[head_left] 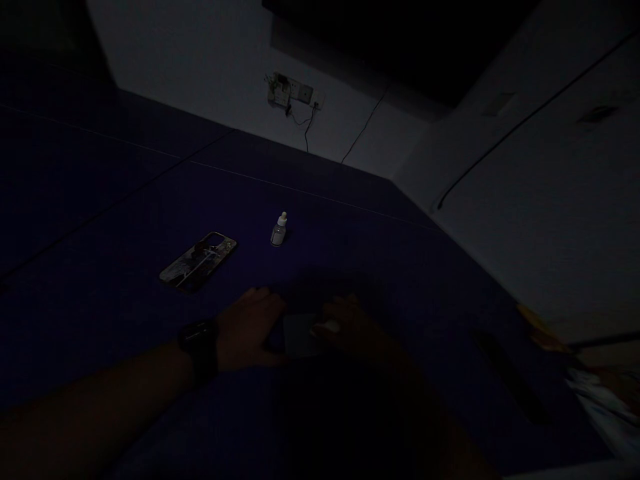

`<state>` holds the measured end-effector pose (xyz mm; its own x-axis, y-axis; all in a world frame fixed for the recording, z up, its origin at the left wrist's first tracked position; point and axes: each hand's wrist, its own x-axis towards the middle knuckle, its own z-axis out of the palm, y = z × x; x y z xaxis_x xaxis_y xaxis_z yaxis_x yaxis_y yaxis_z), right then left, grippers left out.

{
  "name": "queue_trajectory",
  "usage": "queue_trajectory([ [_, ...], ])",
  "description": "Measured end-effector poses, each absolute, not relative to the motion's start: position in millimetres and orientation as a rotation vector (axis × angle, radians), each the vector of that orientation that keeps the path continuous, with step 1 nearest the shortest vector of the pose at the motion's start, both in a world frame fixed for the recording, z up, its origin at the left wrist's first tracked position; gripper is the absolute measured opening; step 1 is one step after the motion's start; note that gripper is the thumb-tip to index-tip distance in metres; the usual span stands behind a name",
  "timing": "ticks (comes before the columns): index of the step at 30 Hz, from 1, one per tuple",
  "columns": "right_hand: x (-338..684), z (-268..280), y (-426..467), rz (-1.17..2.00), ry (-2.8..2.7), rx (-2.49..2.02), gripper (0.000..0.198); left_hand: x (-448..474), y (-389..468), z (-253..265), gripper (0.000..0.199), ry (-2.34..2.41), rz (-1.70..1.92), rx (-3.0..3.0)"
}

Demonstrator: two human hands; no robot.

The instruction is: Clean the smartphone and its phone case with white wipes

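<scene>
In the dim head view a flat grey slab, perhaps a phone, lies on the dark blue surface between my hands. My left hand, with a black watch on its wrist, grips the slab's left edge, thumb near and fingers far. Over the slab's right part, my right hand is closed with a small pale thing at its fingers; darkness hides what it is. Beyond them stands a small dropper bottle with a white cap. A patterned phone case with a camera cutout lies to the left.
Wall sockets with plugs and hanging cables are at the back, below a large dark panel. A long dark strip lies at right, near a yellowish item and a crumpled whitish item.
</scene>
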<state>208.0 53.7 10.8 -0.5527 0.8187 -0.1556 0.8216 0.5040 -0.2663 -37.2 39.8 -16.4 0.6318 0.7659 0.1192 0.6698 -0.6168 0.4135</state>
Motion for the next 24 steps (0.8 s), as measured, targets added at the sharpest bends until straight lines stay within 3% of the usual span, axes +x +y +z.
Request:
queue_trajectory([
  [3,202.8,9.1,53.5,-0.414,2.733,1.485,0.019,-37.1,39.5,-16.1,0.051,1.163,0.418,2.536],
  [9,205.5,5.9,49.2,-0.638,2.763,1.304,0.018,-35.8,38.4,-17.6,0.051,1.166,0.452,2.549],
  [14,204.3,4.2,54.8,-0.423,2.775,1.466,0.019,-36.0,38.5,-17.7,0.054,1.180,0.440,2.542],
  [20,208.4,4.1,48.5,-0.644,2.786,1.279,0.019,-35.9,38.1,-15.4,0.053,1.171,0.429,2.536],
  [24,206.5,2.5,50.9,-0.503,2.789,1.404,0.020,-35.6,38.5,-13.2,0.054,1.185,0.416,2.538],
])
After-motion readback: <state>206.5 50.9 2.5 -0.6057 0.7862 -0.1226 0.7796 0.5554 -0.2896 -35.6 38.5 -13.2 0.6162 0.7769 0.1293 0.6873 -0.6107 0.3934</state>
